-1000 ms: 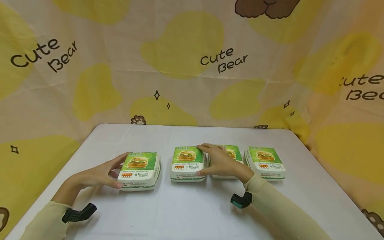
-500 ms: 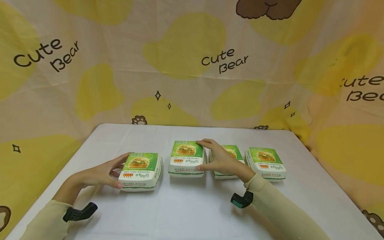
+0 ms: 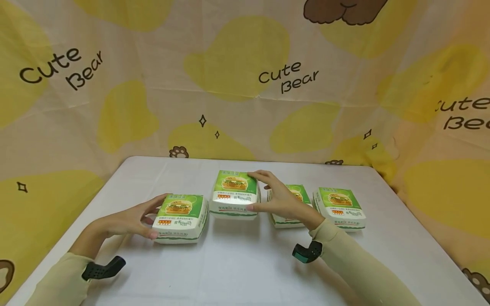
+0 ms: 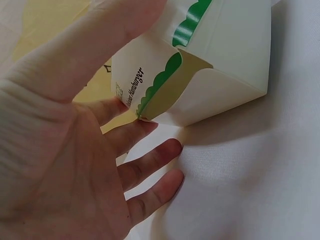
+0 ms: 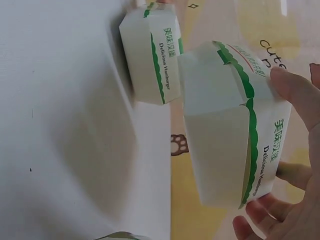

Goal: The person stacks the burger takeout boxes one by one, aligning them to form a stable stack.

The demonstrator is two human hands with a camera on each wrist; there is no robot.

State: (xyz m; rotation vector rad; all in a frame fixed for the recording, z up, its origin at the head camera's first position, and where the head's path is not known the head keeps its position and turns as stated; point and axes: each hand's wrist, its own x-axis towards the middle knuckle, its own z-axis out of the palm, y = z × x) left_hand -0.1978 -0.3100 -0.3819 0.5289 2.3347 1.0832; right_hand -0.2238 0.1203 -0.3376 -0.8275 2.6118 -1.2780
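Above the table, a hamburger box [image 3: 234, 196] with a green lid print is held off the surface, its shadow below. My right hand [image 3: 281, 197] grips it from the right side, thumb at the front corner and fingers at the back. In the right wrist view, its white underside and green scalloped edge show. Further left, a second hamburger box [image 3: 180, 219] sits on the table. My left hand [image 3: 124, 219] holds it by its left side, thumb at the front corner, index finger at the back. In the left wrist view, the other fingers are loosely bent beside the box [image 4: 165, 85].
A third hamburger box [image 3: 289, 220] stands behind my right hand, partly hidden by it. Right of that is another hamburger box [image 3: 340, 208]. All are on a white-covered table [image 3: 214, 272], with a yellow patterned cloth [image 3: 237, 55] hanging behind and at the sides.
My right hand has lifted its hamburger box off the table and carried it slightly left, away from the third box. The left hand and its box stay in place.
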